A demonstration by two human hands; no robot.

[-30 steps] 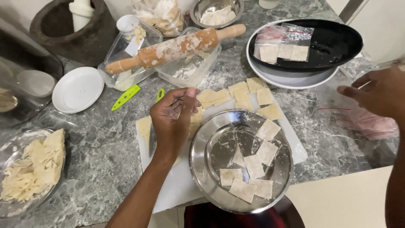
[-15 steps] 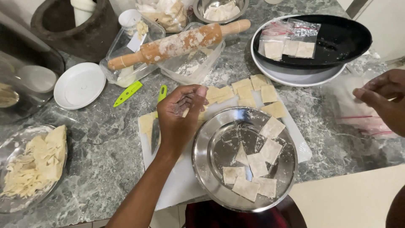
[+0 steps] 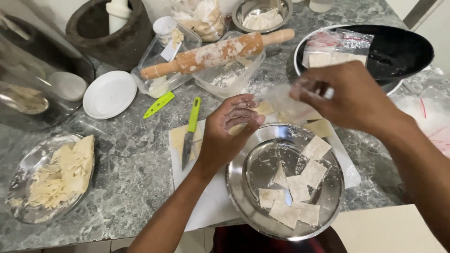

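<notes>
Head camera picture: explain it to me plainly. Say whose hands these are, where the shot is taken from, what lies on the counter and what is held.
One camera on a person's head looks down at their own two bare hands; there is no machine. The left hand hovers over cut dough squares on a white board, beside a green-handled knife. The right hand is blurred and seems to pinch thin clear plastic. Below sits a steel bowl holding more squares. Around it on the grey counter are a floured rolling pin, a white saucer and a black pan.

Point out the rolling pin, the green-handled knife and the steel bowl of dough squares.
rolling pin (image 3: 218,52), head view, floury middle of the barrel
green-handled knife (image 3: 193,115), head view, green handle
steel bowl (image 3: 234,185), head view, left rim
</notes>
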